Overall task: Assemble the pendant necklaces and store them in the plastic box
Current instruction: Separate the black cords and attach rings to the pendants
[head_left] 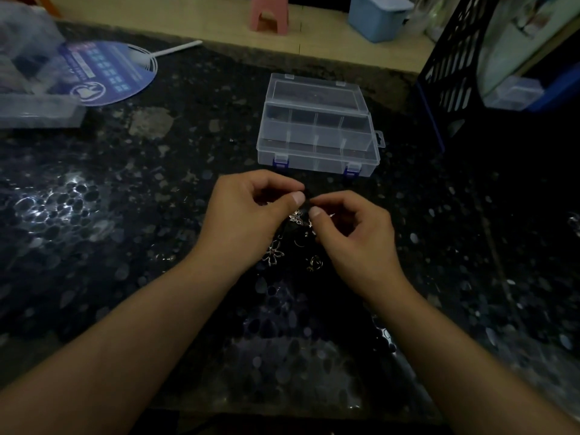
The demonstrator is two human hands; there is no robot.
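Note:
A clear plastic box with dividers and blue latches stands on the dark speckled counter, lid shut, just beyond my hands. My left hand and my right hand meet in front of it, thumbs and forefingers pinching a thin dark cord between them. A small silver pendant hangs at the fingertips. Below the hands lie a flower-shaped silver pendant and other small metal charms on the counter. The cord is hard to make out against the dark surface.
A blue round hand fan and clear plastic containers lie at the left. A black perforated rack stands at the right. A pink stool and a light blue bin are on the floor beyond the counter.

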